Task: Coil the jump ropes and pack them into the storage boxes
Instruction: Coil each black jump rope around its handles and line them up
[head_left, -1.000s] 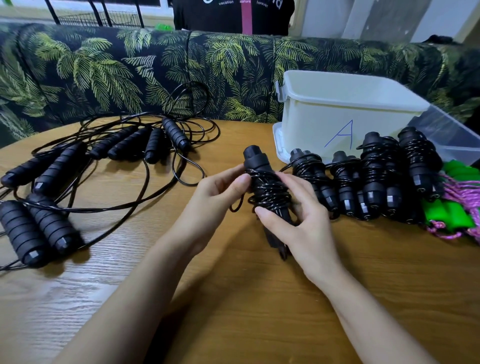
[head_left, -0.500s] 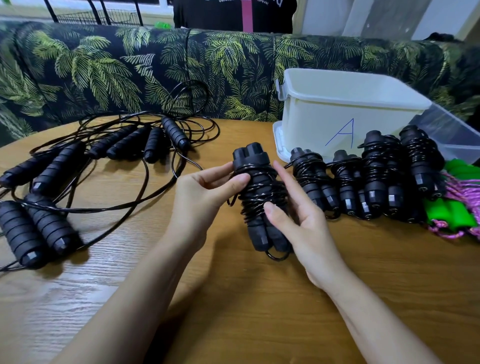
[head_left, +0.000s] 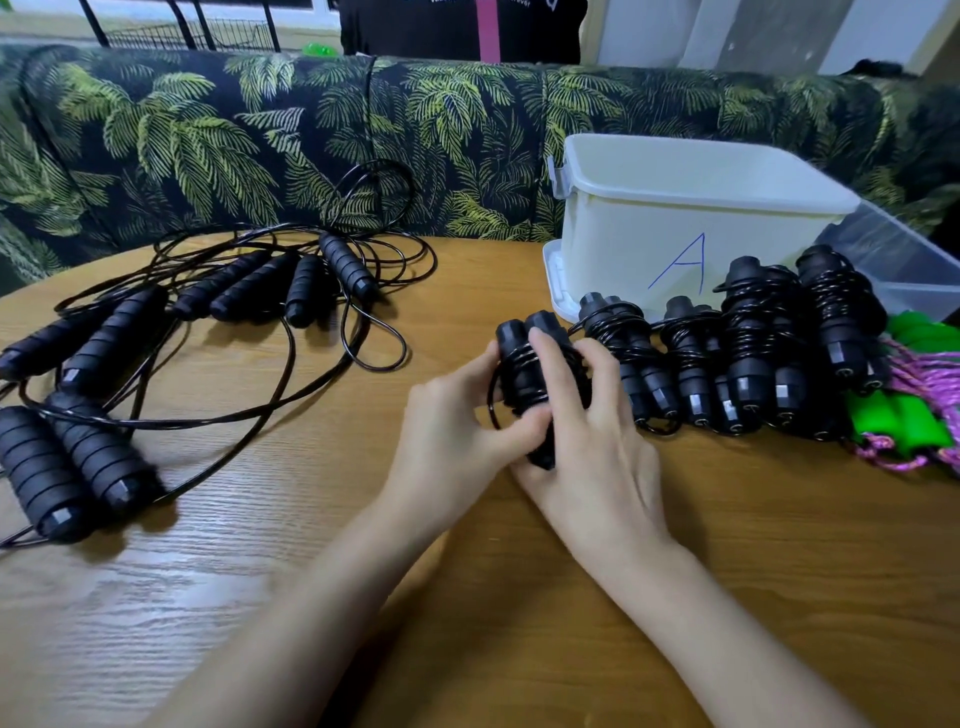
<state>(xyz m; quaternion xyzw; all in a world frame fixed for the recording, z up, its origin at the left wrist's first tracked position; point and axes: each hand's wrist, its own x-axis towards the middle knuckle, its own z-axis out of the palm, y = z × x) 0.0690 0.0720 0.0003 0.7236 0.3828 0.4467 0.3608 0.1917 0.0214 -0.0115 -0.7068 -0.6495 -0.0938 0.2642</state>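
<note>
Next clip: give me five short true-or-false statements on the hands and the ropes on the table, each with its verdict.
1. The left hand and the right hand both hold a coiled black jump rope. True.
2. The white box is marked B. False: it bears a blue A.
3. Loose black ropes lie uncoiled on the left of the table. True.
4. The finished black bundles lie inside the white box. False: they lie in a row on the table in front of it.
5. The green-handled rope has a black cord. False: its cord is pink.
</note>
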